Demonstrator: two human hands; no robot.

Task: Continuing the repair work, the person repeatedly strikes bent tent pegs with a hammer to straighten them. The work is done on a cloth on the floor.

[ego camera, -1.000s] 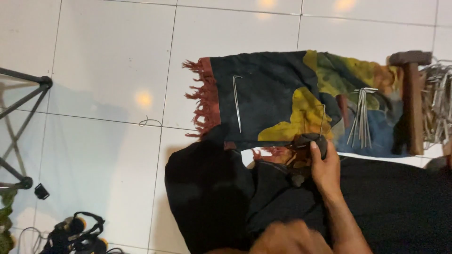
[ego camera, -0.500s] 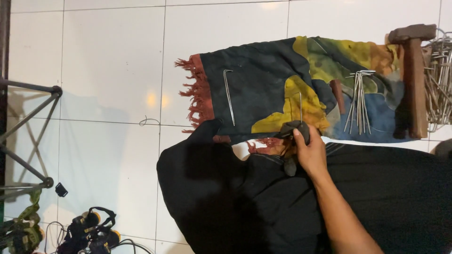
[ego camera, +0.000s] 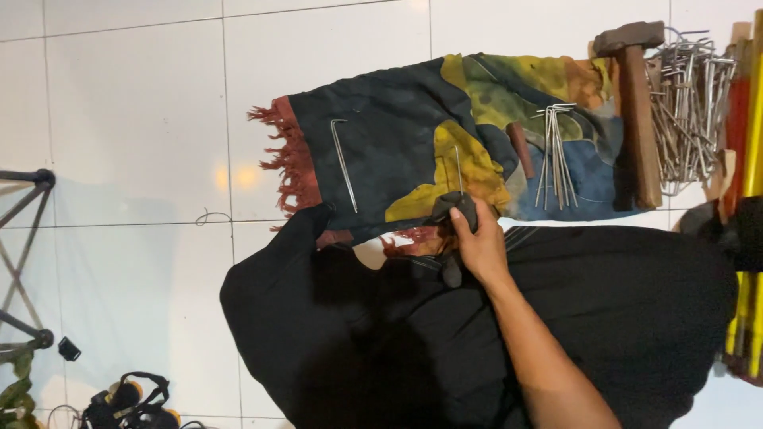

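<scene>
One hand reaches up from the lower edge, forearm running from about 5 o'clock, and it looks like the right; the left is out of view. Its fingers are curled and pressed together around a dark strap end at the top edge of the black bag, which sprawls across the lower half of the floor. The bag looks soft, limp and light, so it should fold and drag rather than lift as one piece; the strap or hem near the hand seems the firmest place to grip

At 12 o'clock from the hand lies a fringed cloth, dark with yellow patches, also floppy. On it rest one bent steel peg at 10 o'clock and a peg bundle at 1 o'clock; these look stiff, thin and slippery. A hammer lies at 2 o'clock, heavy at the head, with a peg pile just beside it. A stand sits at 9 o'clock
</scene>
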